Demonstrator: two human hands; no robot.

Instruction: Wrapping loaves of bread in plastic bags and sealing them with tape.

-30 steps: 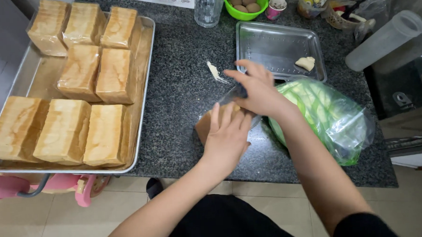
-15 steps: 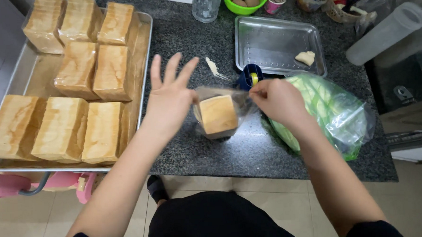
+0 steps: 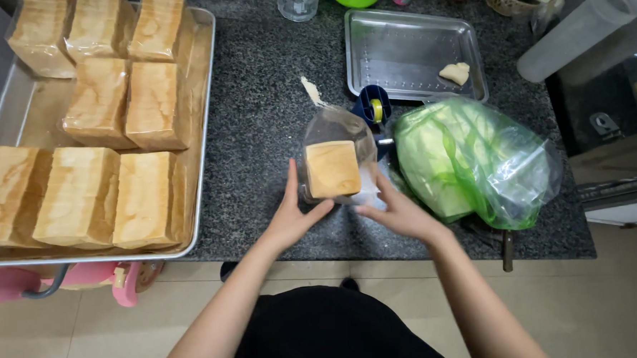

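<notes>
Dark granite table: at its near middle a loaf (image 3: 332, 169) stands in a clear bag (image 3: 334, 132). Left hand (image 3: 291, 217) and right hand (image 3: 399, 213) clasp the bag's base, bagging under way; closing its far mouth would call for a higher grip

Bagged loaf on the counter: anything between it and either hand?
Nothing visible. The left hand and right hand both touch the bagged loaf at its lower corners, one on each side.
</notes>
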